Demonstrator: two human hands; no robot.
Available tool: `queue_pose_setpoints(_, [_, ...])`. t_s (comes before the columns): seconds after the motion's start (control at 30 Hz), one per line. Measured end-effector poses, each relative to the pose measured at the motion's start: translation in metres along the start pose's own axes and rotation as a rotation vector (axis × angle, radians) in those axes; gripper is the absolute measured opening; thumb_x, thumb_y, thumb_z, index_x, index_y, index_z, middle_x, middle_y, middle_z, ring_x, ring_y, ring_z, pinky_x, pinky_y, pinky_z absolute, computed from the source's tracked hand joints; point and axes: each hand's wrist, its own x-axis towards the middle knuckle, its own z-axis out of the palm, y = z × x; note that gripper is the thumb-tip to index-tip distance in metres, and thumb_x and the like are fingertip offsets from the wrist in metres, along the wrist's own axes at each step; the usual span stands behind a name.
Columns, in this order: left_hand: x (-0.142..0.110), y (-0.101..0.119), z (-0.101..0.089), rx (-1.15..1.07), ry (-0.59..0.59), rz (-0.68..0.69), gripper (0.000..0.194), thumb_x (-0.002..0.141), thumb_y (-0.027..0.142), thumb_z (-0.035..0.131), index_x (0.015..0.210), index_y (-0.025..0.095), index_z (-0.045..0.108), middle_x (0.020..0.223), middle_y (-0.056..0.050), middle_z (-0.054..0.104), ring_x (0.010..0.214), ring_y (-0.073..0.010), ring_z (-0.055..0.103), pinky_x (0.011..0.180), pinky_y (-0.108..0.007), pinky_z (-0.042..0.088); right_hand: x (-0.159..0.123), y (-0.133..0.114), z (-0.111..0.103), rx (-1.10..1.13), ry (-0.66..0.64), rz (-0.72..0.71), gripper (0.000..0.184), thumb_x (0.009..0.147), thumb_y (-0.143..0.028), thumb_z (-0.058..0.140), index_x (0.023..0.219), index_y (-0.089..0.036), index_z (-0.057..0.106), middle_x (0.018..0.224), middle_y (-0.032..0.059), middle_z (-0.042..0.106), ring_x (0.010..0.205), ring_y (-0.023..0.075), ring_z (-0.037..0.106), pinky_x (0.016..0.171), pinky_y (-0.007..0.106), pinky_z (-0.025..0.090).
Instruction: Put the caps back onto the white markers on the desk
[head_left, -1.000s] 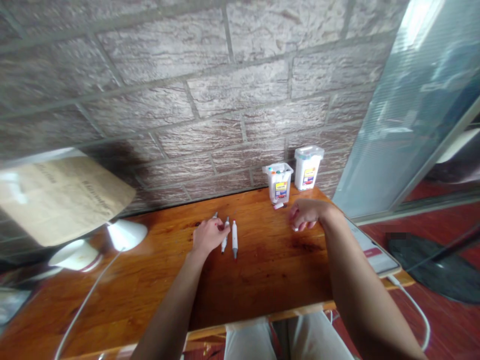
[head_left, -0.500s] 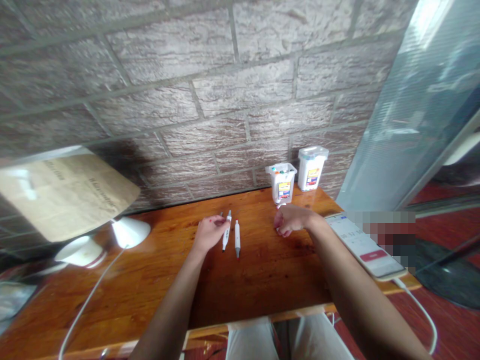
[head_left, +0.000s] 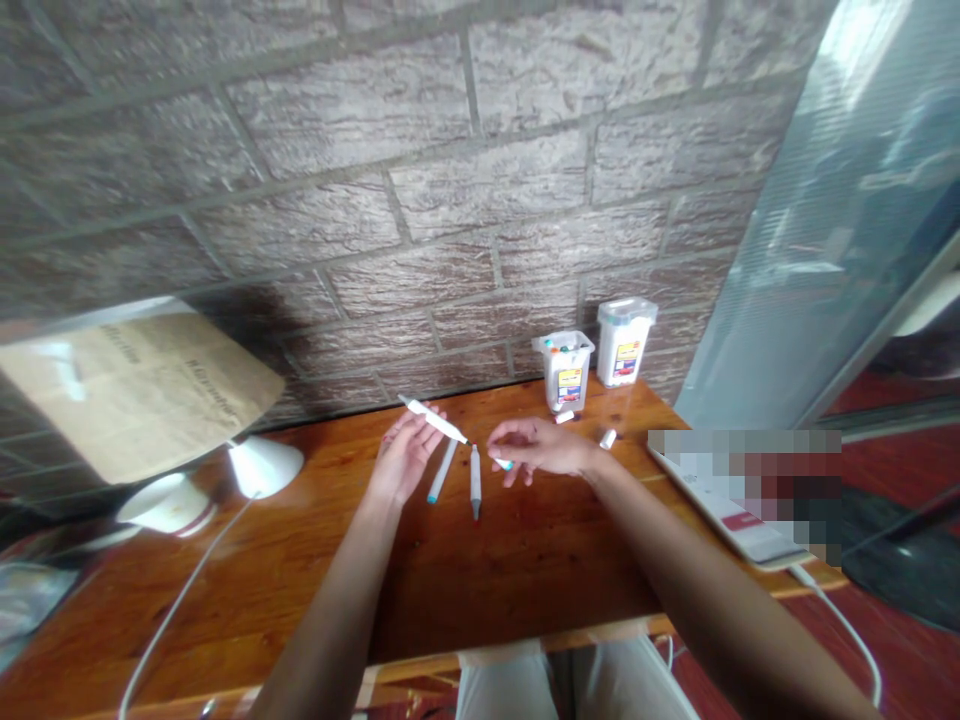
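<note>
My left hand [head_left: 400, 458] is closed on a white marker [head_left: 437, 420], which it holds tilted above the table with its dark tip pointing right. My right hand [head_left: 541, 446] pinches a small white cap with a blue end [head_left: 503, 463], just right of that tip. Below the hands two more markers lie on the wood: a blue-ended marker [head_left: 442, 474] under the held one, and a grey-and-white marker [head_left: 475, 482] with red at its ends. Loose white caps lie beyond my right hand, one cap [head_left: 565, 417] by the tub and another cap [head_left: 608, 438] farther right.
An open tub of markers [head_left: 568, 385] and a lidded tub [head_left: 627, 345] stand at the back right against the brick wall [head_left: 420, 260]. A lamp [head_left: 264, 466] and a white cup [head_left: 169, 503] are on the left. A phone [head_left: 739, 520] with a cable lies at the right edge.
My left hand has lifted a marker off the table and tilted it rightward. My right hand has moved left from near the tub, now with the blue-ended cap, uncovering loose caps.
</note>
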Motion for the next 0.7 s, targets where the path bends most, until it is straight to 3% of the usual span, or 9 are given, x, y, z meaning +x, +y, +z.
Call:
queue_pose_setpoints(0.1, [0.001,-0.002,-0.002,0.017,-0.016,0.018,0.017,0.072,0.010,0.073,0.088,0.015,0.073,0.094,-0.006,0.077,0.095,-0.0196,0.073,0.103,-0.039,0.052,0.002,-0.001,0.005,0.084,-0.030,-0.061,0.051,0.069,-0.052,0.082,0.101,-0.015,0.067,0.086,0.0046,0.073,0.069,0.0128,0.070,0.056,0.019,0.053])
queue_pose_setpoints(0.27, [0.002,-0.006,-0.005,0.052,-0.072,0.038,0.020,0.071,0.014,0.077,0.091,0.017,0.074,0.097,-0.006,0.077,0.098,-0.0199,0.072,0.102,-0.039,0.053,0.003,-0.002,0.009,0.115,-0.054,-0.060,0.044,0.073,-0.047,0.081,0.100,-0.013,0.072,0.079,0.0041,0.074,0.069,0.0104,0.068,0.068,0.022,0.057])
queue_pose_setpoints(0.57, [-0.002,-0.012,-0.002,0.159,-0.143,-0.044,0.030,0.068,0.023,0.082,0.096,0.017,0.071,0.101,-0.007,0.076,0.105,-0.0229,0.071,0.104,-0.040,0.050,0.003,-0.008,0.017,0.215,0.038,-0.055,0.047,0.065,-0.046,0.086,0.096,-0.012,0.075,0.080,0.0053,0.074,0.066,0.0102,0.066,0.066,0.023,0.055])
queue_pose_setpoints(0.7, [-0.005,-0.012,0.000,0.159,-0.187,-0.033,0.034,0.065,0.023,0.086,0.094,0.016,0.072,0.099,-0.007,0.076,0.098,-0.0210,0.072,0.099,-0.037,0.053,0.007,-0.003,0.021,0.256,0.094,-0.075,0.047,0.066,-0.049,0.085,0.095,-0.014,0.073,0.084,0.0046,0.073,0.058,0.0071,0.058,0.055,0.020,0.048])
